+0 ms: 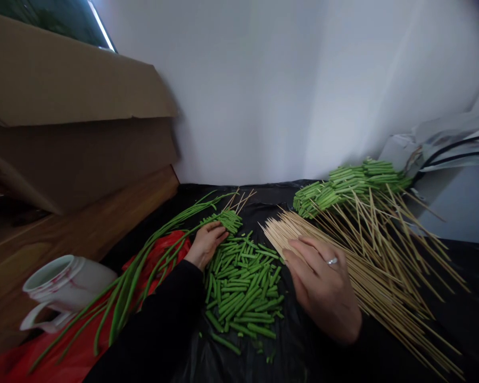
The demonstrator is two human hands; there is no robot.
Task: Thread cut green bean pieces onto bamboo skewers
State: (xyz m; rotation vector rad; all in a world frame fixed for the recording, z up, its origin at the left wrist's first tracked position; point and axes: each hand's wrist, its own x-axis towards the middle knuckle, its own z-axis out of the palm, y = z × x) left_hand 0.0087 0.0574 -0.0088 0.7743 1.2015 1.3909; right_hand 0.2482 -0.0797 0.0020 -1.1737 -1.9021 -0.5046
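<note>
My left hand [205, 243] rests at the left edge of a heap of short cut green bean pieces [241, 287], fingers curled onto a small bunch of pieces threaded on skewers [228, 218]. My right hand [321, 284], with a ring on one finger, lies on the near end of a pile of bare bamboo skewers [383, 266], fingers bent down and touching the sticks. What the fingertips pinch is hidden.
Finished bean skewers [343, 186] are stacked at the back right. Long uncut beans [143, 266] lie over a red plastic bag [159, 255] on the left, beside a white mug [59, 287]. A cardboard box [72, 122] stands on a wooden ledge. Black sheeting [263, 202] covers the table.
</note>
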